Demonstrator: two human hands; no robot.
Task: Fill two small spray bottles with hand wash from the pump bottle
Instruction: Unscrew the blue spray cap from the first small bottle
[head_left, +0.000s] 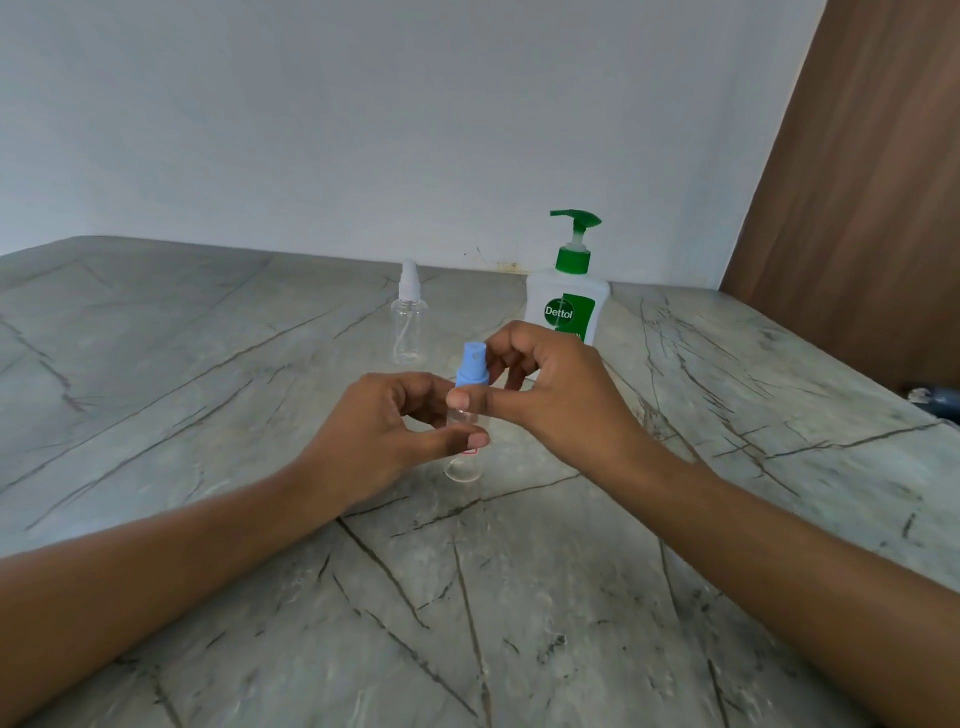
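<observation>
Gripping a small spray bottle (464, 465) at twelve o'clock over the veined stone table (467, 613), I curl my left hand (382, 434) round its clear body, fingers behind and thumb across the front. My right hand (553, 397) pinches the collar of the blue spray cap (470, 366) between thumb and bent forefinger, the other fingers loosely curled behind. Neither hand has a finger free. I cannot tell whether the base rests on the stone or hangs just above it.

The bottle looks empty, so I judge it very light. It seems thin, smooth plastic that would dent under a hard squeeze and turn slippery once soap reaches it. The sound hold, to my mind, is low and firm on the body with one hand, the twisting done at the collar rather than the nozzle head.

Farther off, at eleven o'clock, the second spray bottle (409, 325) stands upright and capped in white, apparently empty, well apart from my hands. At one o'clock the green-topped pump bottle (567, 304) stands just behind my right knuckles, its spout pointing toward nine o'clock. Behind both are a pale wall (363, 130) and, at two o'clock, a wooden panel (862, 208).
</observation>
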